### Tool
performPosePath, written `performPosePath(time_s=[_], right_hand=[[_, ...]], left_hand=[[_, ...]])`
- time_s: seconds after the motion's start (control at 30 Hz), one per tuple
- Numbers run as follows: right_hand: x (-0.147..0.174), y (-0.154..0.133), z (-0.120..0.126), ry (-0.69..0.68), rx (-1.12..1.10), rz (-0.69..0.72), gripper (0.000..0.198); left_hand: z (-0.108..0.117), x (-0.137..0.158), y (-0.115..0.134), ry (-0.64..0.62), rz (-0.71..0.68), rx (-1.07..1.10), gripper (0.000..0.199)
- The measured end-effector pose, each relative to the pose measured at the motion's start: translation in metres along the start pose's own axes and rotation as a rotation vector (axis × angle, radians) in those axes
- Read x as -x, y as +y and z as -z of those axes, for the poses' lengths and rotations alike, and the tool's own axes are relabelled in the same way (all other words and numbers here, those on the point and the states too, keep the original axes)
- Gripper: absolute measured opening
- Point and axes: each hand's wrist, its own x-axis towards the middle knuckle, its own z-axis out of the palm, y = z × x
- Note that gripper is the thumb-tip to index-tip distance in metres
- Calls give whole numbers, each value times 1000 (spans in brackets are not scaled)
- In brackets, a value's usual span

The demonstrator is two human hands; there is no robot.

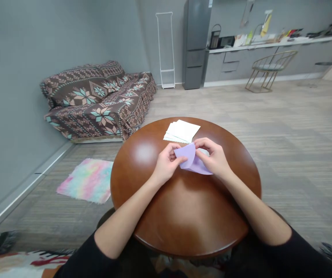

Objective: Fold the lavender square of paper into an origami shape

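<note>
Between my hands, above the middle of the round table, is a sheet of purple paper, bent over so that one part curls up on the left. My left hand grips its left side, with the thumb on the near face and the fingers behind. My right hand pinches the paper near its top edge, and its fingers hide part of the sheet. Just beyond the hands lies a fanned stack of white sheets, which neither hand visibly holds.
The round brown table stands right in front of me. A sofa with a patterned cover is at the back left, a fluffy pastel rug left of the table. A metal-framed chair stands by the kitchen counter.
</note>
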Motion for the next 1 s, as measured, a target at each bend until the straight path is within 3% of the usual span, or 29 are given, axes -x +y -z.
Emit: performPosePath(time_s=[0.23,0.33,0.43,0.5,0.63,1.0], right_hand=[[0,1,1,-101,-83,-62,7],[0,-3,1,-110,-23,-69,6],[1,-6,-1,-142,20,-61,7],[2,-7,-2,-166,14,-61,9],[2,-7,-3,-194,-43,-91,14],[1,-4,-3,-173,-263,-239,12]], left_hand=[[0,3,4,-49,-61,-40,43],[4,3,8,-39,-105,-81,28],[8,1,12,-9,-150,-113,39],[9,0,13,-5,-159,-133,32],[6,1,14,-34,-119,-154,18],[5,1,15,-79,9,-82,20]])
